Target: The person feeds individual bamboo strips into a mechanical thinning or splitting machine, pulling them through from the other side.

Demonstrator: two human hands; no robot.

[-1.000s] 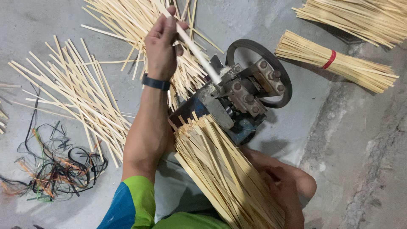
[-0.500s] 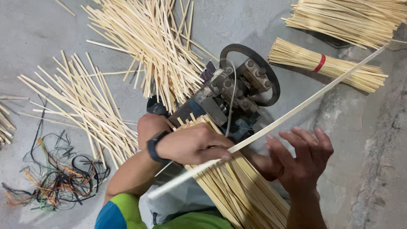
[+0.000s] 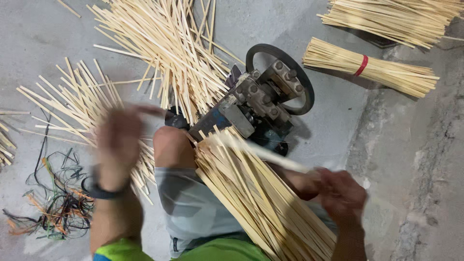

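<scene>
A grey concrete floor (image 3: 338,121) carries everything here. In the middle sits a small metal machine (image 3: 256,108) with a black wheel. Behind it a loose heap of pale bamboo strips (image 3: 169,53) spreads over the floor, and a second loose fan of strips (image 3: 72,104) lies to the left of it. Near the left edge a few more strips (image 3: 5,145) show. Below that fan lies a tangle of black and orange cords (image 3: 53,208). To the right of the machine lies a bundle of strips tied with a red band (image 3: 372,70), and further back another pile of strips (image 3: 396,17). Along the right side the floor turns rougher and darker.
</scene>
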